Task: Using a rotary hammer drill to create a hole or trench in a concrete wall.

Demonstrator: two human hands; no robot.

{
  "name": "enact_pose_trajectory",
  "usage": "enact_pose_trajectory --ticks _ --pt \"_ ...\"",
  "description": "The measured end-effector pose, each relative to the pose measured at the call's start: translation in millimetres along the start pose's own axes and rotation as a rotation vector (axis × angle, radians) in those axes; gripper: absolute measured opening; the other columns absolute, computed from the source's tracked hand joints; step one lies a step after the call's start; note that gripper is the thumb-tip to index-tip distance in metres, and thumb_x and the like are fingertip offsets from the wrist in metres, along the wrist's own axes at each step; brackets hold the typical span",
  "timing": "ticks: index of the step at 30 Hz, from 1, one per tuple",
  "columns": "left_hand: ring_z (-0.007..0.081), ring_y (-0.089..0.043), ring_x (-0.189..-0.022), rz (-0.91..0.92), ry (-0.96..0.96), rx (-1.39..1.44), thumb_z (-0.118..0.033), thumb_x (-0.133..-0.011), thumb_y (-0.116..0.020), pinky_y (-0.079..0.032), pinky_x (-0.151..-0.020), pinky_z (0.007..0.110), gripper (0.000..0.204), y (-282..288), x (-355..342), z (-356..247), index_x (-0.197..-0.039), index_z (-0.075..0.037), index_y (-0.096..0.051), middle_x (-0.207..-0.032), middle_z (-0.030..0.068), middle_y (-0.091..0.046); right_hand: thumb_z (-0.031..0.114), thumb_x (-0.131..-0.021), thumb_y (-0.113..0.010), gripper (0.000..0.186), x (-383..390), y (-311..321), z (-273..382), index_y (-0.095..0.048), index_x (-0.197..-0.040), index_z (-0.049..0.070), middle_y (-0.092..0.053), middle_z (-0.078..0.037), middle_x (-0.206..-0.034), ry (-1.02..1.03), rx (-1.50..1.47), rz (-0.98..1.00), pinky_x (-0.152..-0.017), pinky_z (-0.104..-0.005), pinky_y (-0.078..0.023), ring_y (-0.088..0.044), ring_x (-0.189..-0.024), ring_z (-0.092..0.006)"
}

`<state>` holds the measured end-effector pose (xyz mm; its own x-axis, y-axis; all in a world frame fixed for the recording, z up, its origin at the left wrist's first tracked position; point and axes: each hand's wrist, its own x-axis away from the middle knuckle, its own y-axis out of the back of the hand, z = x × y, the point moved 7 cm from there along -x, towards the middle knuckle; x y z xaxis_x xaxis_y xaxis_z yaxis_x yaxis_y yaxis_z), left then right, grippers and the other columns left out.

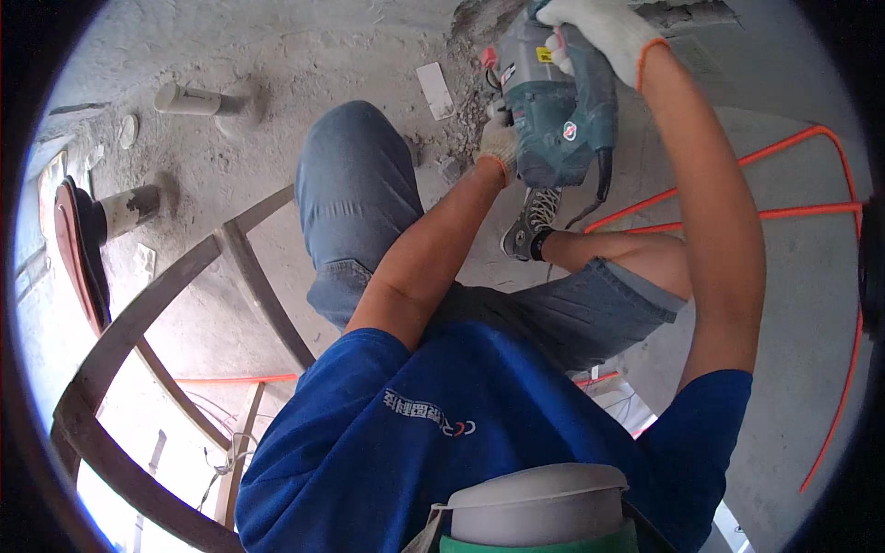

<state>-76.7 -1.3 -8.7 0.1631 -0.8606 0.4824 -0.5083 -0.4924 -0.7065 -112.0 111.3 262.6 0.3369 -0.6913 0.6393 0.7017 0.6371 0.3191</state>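
Evidently, both grips are closing on a corded rotary hammer [548, 138], teal and grey, which is lying at one o'clock in the view. The right hand [595, 32], wearing a pale knit glove with an orange cuff, is clamping the dark handle [595, 97] near its twelve-o'clock end, fingers wrapping round it. The left hand [499, 143], gloved alike, is gripping the tool's nine-o'clock side; its fingers are curling in, though their exact hold is partly hiding. A black power cord [605, 175] is trailing from the handle's six-o'clock end.

A small yellow label [545, 55] is showing on the grey housing, its print being too small to make out. Lower, a round white badge with red and dark markings [571, 131] is sitting on the teal casing. White characters [419, 405] are running across the person's blue shirt [516, 396]. Broken rubble [466, 129] is lying on the hammer's nine-o'clock side, beside a white rectangular piece [435, 90].
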Motion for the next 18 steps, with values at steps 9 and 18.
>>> enact_pose_trajectory --ticks 9,18 --pt "0.0179 -0.063 -0.094 -0.002 -0.049 -0.205 -0.016 -0.092 -0.064 -0.051 -0.08 0.032 0.032 13.1 2.4 -25.7 -0.12 0.0 -0.059 -0.108 0.0101 -0.067 0.022 -0.086 -0.065 0.024 20.2 -10.3 5.8 -0.066 -0.086 -0.002 -0.065 -0.012 -0.071 0.146 0.078 -0.065 -0.056 -0.0322 -0.05 -0.062 -0.058 -0.0198" --pt "0.027 -0.065 -0.104 0.147 0.099 0.108 -0.027 -0.102 -0.047 -0.053 -0.09 0.045 0.036 38.1 -32.8 5.7 -0.128 -0.004 -0.055 -0.115 0.0101 -0.066 0.021 -0.087 -0.059 0.027 -26.5 -50.8 13.1 -0.068 -0.082 -0.004 -0.069 -0.017 -0.073 0.129 0.26 0.032 -0.061 -0.0372 -0.049 -0.063 -0.059 -0.0262"
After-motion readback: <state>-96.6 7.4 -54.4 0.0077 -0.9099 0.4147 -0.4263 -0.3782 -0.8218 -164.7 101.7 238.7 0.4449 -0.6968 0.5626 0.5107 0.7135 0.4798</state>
